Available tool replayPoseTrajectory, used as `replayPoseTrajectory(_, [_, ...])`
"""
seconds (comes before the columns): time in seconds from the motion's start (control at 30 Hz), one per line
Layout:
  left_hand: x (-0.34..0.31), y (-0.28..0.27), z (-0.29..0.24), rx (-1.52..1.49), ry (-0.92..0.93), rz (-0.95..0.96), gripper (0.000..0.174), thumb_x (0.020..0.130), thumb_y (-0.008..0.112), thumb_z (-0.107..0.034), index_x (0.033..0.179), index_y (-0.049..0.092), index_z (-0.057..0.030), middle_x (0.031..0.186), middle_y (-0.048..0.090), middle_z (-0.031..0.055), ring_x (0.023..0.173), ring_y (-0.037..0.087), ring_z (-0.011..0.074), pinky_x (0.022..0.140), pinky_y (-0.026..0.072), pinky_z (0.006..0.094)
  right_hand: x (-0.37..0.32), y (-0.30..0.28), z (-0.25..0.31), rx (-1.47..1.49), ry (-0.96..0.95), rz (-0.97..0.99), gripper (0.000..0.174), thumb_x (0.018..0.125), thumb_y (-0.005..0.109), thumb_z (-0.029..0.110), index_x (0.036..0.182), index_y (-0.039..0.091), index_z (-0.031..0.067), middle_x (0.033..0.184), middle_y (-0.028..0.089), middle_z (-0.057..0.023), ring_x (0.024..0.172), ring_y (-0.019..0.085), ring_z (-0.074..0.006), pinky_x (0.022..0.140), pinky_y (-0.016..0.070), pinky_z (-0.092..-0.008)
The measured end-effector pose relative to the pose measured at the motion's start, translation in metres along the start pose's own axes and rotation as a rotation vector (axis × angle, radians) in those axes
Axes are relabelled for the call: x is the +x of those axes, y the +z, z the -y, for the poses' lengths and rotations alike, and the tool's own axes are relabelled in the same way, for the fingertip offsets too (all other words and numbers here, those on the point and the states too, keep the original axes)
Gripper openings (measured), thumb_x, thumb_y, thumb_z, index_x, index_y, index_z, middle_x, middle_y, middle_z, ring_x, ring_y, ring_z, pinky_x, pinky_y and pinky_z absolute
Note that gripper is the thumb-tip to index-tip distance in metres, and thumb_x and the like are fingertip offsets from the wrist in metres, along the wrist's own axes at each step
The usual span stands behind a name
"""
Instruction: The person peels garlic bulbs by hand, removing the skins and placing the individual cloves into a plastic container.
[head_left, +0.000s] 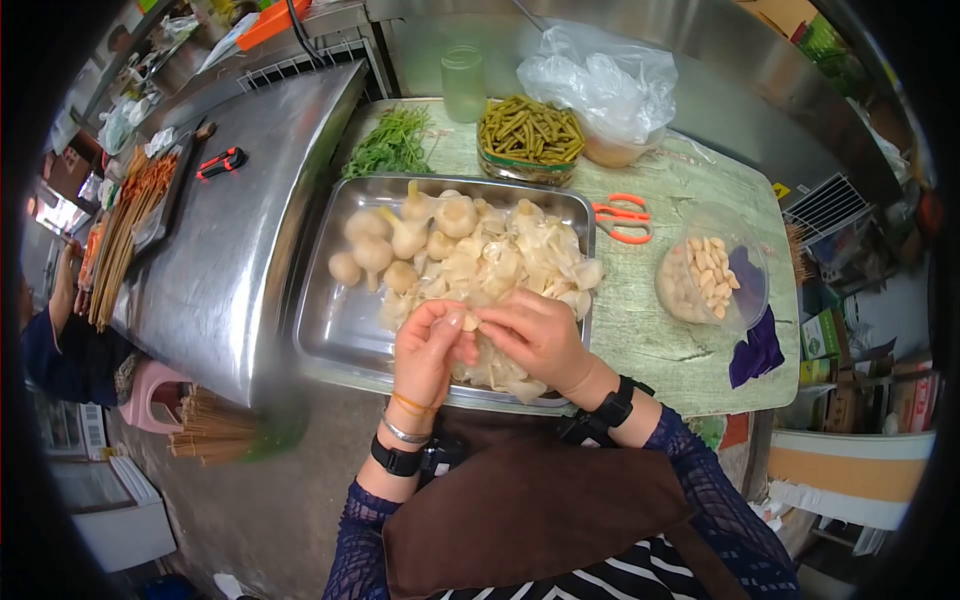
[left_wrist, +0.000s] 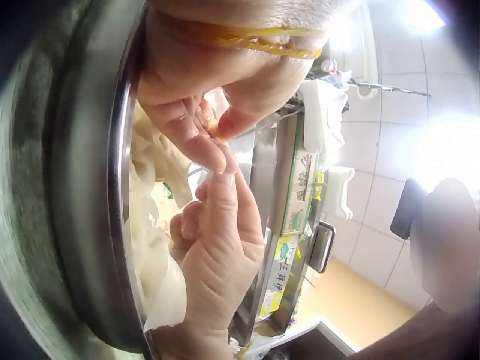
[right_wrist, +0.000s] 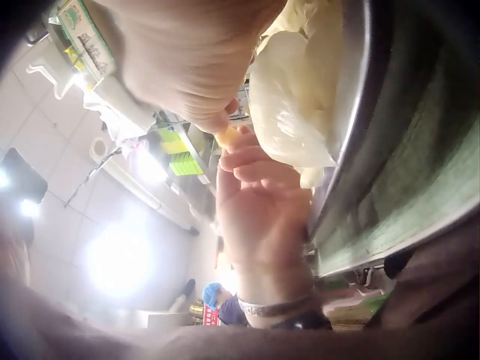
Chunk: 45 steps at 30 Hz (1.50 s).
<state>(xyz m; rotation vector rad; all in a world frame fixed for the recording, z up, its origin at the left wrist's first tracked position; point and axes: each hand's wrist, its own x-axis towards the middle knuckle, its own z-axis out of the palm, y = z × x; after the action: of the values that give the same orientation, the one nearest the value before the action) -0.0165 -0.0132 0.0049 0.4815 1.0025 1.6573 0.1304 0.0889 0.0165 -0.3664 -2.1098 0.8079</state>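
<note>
In the head view a small pale clove [head_left: 471, 322] is pinched between the fingertips of both hands, above the front of a metal tray [head_left: 340, 347]. The left hand [head_left: 430, 352] is palm up with curled fingers; the right hand [head_left: 535, 338] meets it from the right. Beneath and behind them lies a heap of whitish garlic skins [head_left: 510, 250], with whole garlic bulbs [head_left: 371, 252] at the tray's back left. The right wrist view shows the yellowish clove [right_wrist: 227, 137] at the fingertips. In the left wrist view the fingers largely hide it.
Right of the tray stand orange-handled scissors [head_left: 627, 219] and a clear tub [head_left: 690, 290] of peeled cloves, beside a purple cloth [head_left: 757, 350]. Behind are green herbs [head_left: 390, 143], a bowl of cut green beans [head_left: 530, 135], a glass jar [head_left: 463, 85] and a plastic bag [head_left: 605, 85].
</note>
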Motion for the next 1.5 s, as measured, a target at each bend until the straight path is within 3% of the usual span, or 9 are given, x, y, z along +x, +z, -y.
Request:
replayPoseTrajectory(0.2, [-0.002,0.003,0.002,0.149,0.061,-0.070,0.015,0.096,0.059,-0.013,0.102,0.061,0.0001,0.072,0.062,0.0041,0.054,0.055,0.0090,0.050,0.0472,0.0211,-0.002,-0.001,0.001,-0.151,-0.159,0.022,0.023,0.077,0.073,0.009,0.099,0.068,0.0069,0.073,0.056,-0.0061,0.060,0.058,-0.0222,0.051,0.0463,-0.0325])
replayPoseTrajectory(0.4, [-0.002,0.004,0.003,0.182,0.020,-0.056,0.015,0.096,0.060,-0.014,0.101,0.061,0.0002,0.073,0.062,0.0045,0.053,0.055,0.0098,0.050,0.0460,0.0209,-0.004,-0.003,0.003,-0.146,-0.085,0.087,0.011,0.075,0.071,0.006,0.083,0.064,0.0052,0.070,0.054,-0.0071,0.059,0.058,-0.0235,0.050,0.0459,-0.0326])
replayPoseTrajectory(0.5, [-0.008,0.008,-0.001,0.178,-0.045,0.062,0.014,0.097,0.059,-0.013,0.103,0.061,-0.0015,0.079,0.063,0.0040,0.061,0.058,0.0105,0.057,0.0486,0.0225,-0.005,-0.002,-0.002,0.039,0.080,0.140,0.010,0.075,0.070,0.004,0.079,0.061,0.0041,0.070,0.054,-0.0073,0.058,0.057,-0.0209,0.051,0.0453,-0.0310])
replayPoseTrajectory(0.6, [-0.004,0.003,0.006,0.030,0.015,0.095,0.016,0.098,0.057,-0.014,0.108,0.059,-0.0022,0.086,0.064,0.0051,0.067,0.059,0.0111,0.061,0.0497,0.0227,-0.002,0.002,0.000,0.167,0.233,0.025,0.010,0.075,0.069,0.003,0.080,0.061,0.0037,0.070,0.055,-0.0067,0.057,0.055,-0.0171,0.052,0.0440,-0.0290])
replayPoseTrajectory(0.8, [-0.002,0.000,0.004,-0.020,0.036,0.094,0.018,0.098,0.056,-0.013,0.115,0.055,-0.0049,0.093,0.064,0.0055,0.076,0.061,0.0125,0.067,0.0531,0.0248,-0.003,0.006,-0.002,0.128,0.308,-0.084,0.010,0.075,0.069,0.002,0.079,0.060,0.0036,0.071,0.056,-0.0054,0.057,0.054,-0.0149,0.052,0.0424,-0.0274])
replayPoseTrajectory(0.9, [-0.002,0.001,0.008,0.005,0.087,0.032,0.017,0.097,0.057,-0.010,0.113,0.055,-0.0036,0.098,0.064,0.0074,0.083,0.063,0.0137,0.072,0.0546,0.0258,-0.002,0.001,0.001,0.126,0.230,-0.140,0.009,0.075,0.068,0.001,0.078,0.060,0.0037,0.071,0.056,-0.0049,0.058,0.054,-0.0145,0.053,0.0428,-0.0276])
replayPoseTrajectory(1.1, [-0.006,0.005,0.013,0.103,0.249,-0.021,0.020,0.091,0.061,0.003,0.110,0.056,0.0002,0.111,0.063,0.0113,0.102,0.063,0.0169,0.086,0.0542,0.0302,-0.005,-0.003,-0.003,0.221,0.219,-0.006,0.008,0.078,0.068,0.004,0.084,0.064,0.0026,0.072,0.057,-0.0051,0.061,0.056,-0.0133,0.058,0.0446,-0.0273])
replayPoseTrajectory(1.3, [-0.005,0.004,0.016,0.206,0.312,-0.002,0.022,0.087,0.061,0.010,0.107,0.058,0.0011,0.115,0.062,0.0116,0.105,0.062,0.0173,0.092,0.0512,0.0291,-0.003,-0.004,-0.001,0.314,0.420,-0.007,0.013,0.084,0.070,0.009,0.093,0.069,0.0007,0.083,0.066,-0.0061,0.076,0.060,-0.0110,0.068,0.0470,-0.0245])
replayPoseTrajectory(1.5, [-0.006,0.003,0.016,0.279,0.338,-0.016,0.022,0.085,0.066,0.009,0.105,0.062,0.0020,0.111,0.060,0.0084,0.106,0.060,0.0160,0.092,0.0499,0.0268,-0.005,-0.005,-0.006,0.557,0.569,0.070,0.014,0.087,0.069,0.009,0.096,0.070,-0.0013,0.086,0.068,-0.0018,0.079,0.058,-0.0061,0.072,0.0488,-0.0231])
